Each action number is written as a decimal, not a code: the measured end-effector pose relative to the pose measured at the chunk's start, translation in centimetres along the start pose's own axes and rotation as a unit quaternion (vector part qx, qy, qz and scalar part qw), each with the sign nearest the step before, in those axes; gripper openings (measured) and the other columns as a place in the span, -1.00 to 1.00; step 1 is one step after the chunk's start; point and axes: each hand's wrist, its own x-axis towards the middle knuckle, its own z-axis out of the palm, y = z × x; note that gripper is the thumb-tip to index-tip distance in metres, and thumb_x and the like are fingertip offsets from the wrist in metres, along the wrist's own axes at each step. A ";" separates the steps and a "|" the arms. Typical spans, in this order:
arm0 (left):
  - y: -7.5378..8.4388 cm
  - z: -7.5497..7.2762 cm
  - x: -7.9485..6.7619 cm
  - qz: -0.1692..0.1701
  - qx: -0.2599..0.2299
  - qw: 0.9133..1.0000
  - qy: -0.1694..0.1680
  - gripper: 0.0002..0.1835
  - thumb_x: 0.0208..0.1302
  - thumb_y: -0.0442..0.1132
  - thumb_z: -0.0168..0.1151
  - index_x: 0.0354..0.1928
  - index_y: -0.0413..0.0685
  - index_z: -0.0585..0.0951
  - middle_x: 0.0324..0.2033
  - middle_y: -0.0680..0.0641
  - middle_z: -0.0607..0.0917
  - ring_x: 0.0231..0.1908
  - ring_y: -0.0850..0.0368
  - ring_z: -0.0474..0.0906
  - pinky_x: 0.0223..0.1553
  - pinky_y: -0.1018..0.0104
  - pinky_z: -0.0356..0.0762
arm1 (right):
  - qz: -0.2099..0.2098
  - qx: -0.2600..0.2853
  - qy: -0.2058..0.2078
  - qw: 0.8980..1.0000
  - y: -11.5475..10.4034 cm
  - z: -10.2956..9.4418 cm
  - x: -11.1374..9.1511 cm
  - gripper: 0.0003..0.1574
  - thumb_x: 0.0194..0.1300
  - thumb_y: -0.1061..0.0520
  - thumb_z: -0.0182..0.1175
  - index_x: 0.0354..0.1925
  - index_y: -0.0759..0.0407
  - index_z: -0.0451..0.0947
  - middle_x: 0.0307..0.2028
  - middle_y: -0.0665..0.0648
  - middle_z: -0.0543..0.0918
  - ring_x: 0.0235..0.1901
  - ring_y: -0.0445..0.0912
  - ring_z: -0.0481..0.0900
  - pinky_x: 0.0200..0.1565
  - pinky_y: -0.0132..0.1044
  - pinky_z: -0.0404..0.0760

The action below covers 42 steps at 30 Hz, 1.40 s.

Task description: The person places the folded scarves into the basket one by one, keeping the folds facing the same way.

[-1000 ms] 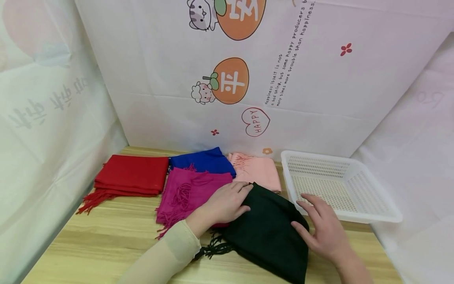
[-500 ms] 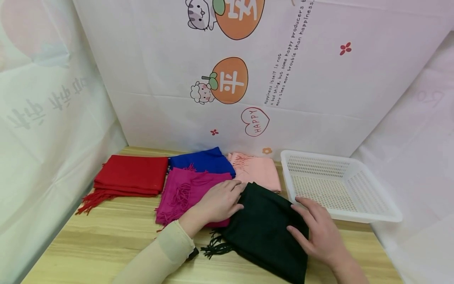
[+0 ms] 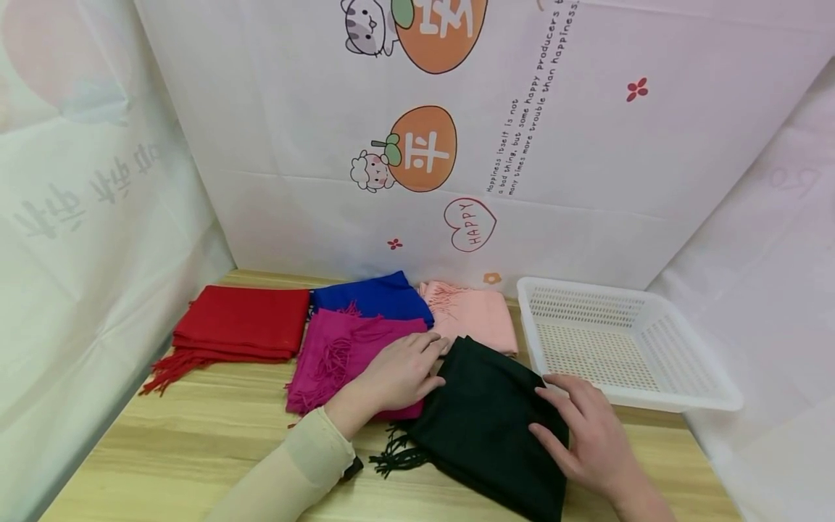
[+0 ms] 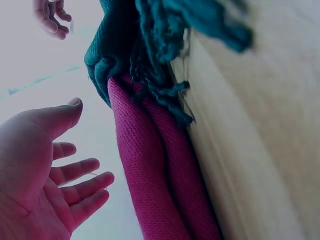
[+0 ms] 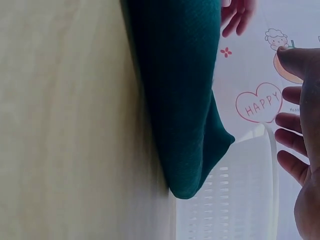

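A folded dark green scarf (image 3: 489,420) with fringe lies at the front right, one corner overlapping a magenta scarf (image 3: 359,348). My left hand (image 3: 401,371) is above the seam between these two, fingers extended; the left wrist view shows the palm (image 4: 40,185) apart from the cloth with nothing in it. Over the green scarf's right edge is my right hand (image 3: 590,435), fingers spread and loosely bent. In the right wrist view its fingers (image 5: 292,130) stand away from the green fold (image 5: 180,110), holding nothing.
A folded red scarf (image 3: 244,319) lies at the left, a blue scarf (image 3: 368,296) behind the magenta one, and a pale pink scarf (image 3: 479,319) beside it. A white perforated basket (image 3: 685,395) stands at the right. Printed white cloth (image 3: 293,145) walls the wooden table (image 3: 163,435).
My left hand has drawn back slightly to the left, off the green scarf's corner. My right hand has shifted a little left and nearer. The scarves lie almost as before.
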 end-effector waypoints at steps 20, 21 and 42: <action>0.2 -0.1 -0.2 -0.005 -0.004 1.000 -0.015 -0.25 0.63 0.15 0.33 0.62 -0.15 0.46 0.45 -0.17 0.59 0.43 -0.10 0.56 0.49 0.01 0.50 | 0.032 -0.012 -0.082 0.996 -0.3 -0.4 -1.0 -0.35 0.57 -0.31 0.34 0.26 0.16 0.73 0.17 0.15 0.71 0.12 0.06 0.65 0.46 -0.46 0.23; 0.2 -0.1 -0.2 -0.006 -0.006 1.000 -0.016 -0.25 0.63 0.15 0.33 0.62 -0.15 0.46 0.45 -0.17 0.60 0.43 -0.10 0.57 0.49 0.02 0.51 | 0.038 -0.015 -0.092 0.995 -0.4 -0.5 -1.1 -0.36 0.54 -0.28 0.38 0.27 0.15 0.72 0.17 0.13 0.70 0.12 0.04 0.65 0.43 -0.45 0.26; 0.5 0.3 0.4 -0.049 -0.017 0.993 -0.104 -0.17 0.61 0.27 0.28 0.64 -0.12 0.43 0.38 -0.12 0.66 0.34 -0.03 0.62 0.37 0.08 0.62 | 0.158 -0.051 -0.217 0.962 -0.1 -0.8 -2.0 -0.41 0.37 -0.24 0.59 0.20 -0.01 0.73 0.11 -0.05 0.67 0.06 -0.08 0.68 0.04 0.09 0.76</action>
